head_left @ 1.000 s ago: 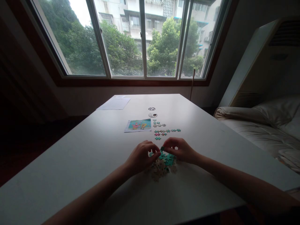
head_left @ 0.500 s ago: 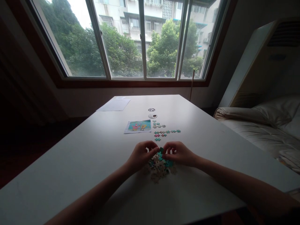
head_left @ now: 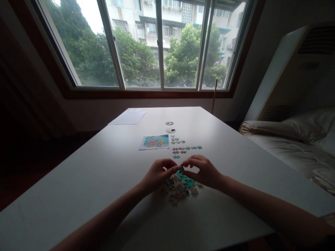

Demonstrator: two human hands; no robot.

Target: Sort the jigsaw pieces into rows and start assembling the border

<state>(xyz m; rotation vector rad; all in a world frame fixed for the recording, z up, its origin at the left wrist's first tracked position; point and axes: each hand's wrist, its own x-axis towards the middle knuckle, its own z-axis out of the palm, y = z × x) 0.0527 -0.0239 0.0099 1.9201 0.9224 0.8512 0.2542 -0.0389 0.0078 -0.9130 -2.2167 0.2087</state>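
Beyond the hands [head_left: 157, 175] and green puzzle piece [head_left: 181, 169] lies a cartoon printout [head_left: 156, 141].

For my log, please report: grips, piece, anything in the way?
Left grip apparently pinching dark green piece. Right grip at it too, hold unclear. Loose pile close by, not blocking.

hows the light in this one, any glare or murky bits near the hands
Head view: strong backlight from the window, pale sheen on the far end of the table; left hand and right hand in shade; puzzle pile dim, its nearest pieces look soft.
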